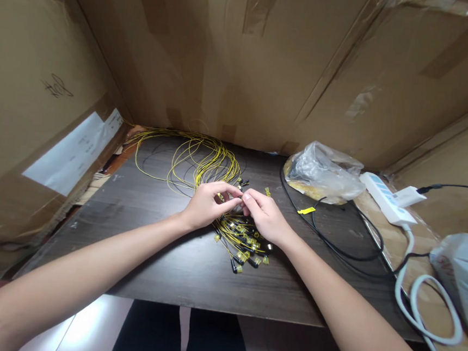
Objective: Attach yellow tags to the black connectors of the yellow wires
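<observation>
Fingertip work over yellow fiber-optic cables [225, 164]
Pinching closely with left hand [205, 207] and right hand [264, 215], cannot tell what; likely needs steadiness next.

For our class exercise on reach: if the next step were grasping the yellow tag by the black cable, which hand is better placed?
Probably the right hand: it is nearer the yellow tag, while the left hand is farther off, with the right hand in between.

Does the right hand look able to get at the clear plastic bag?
Probably yes: between the right hand and the plastic bag, the black cable lies low, leaving the way over it free.
</observation>
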A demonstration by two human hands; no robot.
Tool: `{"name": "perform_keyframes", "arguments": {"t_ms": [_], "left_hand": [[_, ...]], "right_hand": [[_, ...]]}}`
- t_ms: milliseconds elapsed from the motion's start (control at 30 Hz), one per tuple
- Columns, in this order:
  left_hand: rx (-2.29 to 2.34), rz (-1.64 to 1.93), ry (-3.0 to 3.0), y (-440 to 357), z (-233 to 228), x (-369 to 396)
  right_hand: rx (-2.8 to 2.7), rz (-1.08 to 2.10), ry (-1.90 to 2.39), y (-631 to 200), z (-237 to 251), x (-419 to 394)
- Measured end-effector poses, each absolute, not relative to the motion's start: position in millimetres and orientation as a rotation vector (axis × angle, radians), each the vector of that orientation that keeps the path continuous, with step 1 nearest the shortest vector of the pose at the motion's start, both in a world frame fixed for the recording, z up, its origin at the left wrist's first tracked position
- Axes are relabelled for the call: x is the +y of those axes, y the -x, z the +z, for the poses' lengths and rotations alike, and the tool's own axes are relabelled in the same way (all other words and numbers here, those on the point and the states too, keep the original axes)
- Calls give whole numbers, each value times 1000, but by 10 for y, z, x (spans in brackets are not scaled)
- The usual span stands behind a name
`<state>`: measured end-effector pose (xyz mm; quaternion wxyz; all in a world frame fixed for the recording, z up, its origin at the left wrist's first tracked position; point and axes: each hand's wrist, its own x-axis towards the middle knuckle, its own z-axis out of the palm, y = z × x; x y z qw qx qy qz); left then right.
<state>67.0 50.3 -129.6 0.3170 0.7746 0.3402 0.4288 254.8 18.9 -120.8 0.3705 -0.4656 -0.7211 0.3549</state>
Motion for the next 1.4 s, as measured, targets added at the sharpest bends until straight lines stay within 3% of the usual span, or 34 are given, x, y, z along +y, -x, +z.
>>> {"name": "perform_keyframes", "arguments": {"t_ms": [1400], "left_hand": [[923,1131,-1985,-677,-1296,507]], "right_hand": [[-1732,995,1184,-2542,-1208,195]]}}
